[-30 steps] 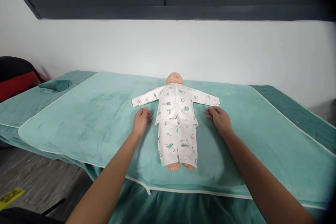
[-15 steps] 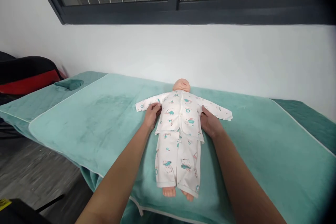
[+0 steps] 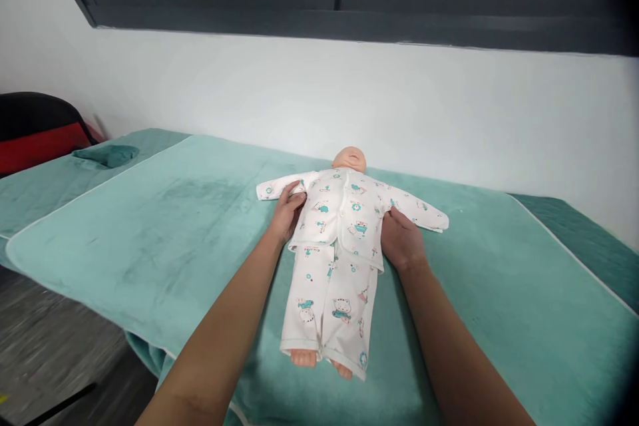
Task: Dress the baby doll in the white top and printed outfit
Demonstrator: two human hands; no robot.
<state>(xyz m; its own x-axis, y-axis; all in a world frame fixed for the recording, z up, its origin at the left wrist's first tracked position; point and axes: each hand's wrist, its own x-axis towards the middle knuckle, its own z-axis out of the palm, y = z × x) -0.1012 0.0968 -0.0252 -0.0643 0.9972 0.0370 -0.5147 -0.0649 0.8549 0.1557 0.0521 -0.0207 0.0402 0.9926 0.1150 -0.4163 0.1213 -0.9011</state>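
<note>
A baby doll point(image 3: 349, 158) lies on its back with its arms spread. It wears a white printed jacket point(image 3: 333, 223) and matching trousers point(image 3: 327, 309), and its bare toes show below the cuffs. My left hand point(image 3: 288, 213) grips the side of its chest just under the sleeve, thumb near the jacket edge. On the opposite side my right hand point(image 3: 402, 237) holds the chest below the other sleeve. Some fingers of both hands are hidden by the doll's body and clothes.
Green plush cloth point(image 3: 164, 233) covers the bed under the doll. A small folded green cloth point(image 3: 107, 154) lies at the far left, near a black and red chair point(image 3: 42, 130). Behind the bed are a white wall point(image 3: 224, 93) and a dark window frame point(image 3: 224, 13).
The doll's legs have swung slightly left and its body tilts a little. Both hands stay at its sides; the right fingers reach further under. The camera view has shifted slightly.
</note>
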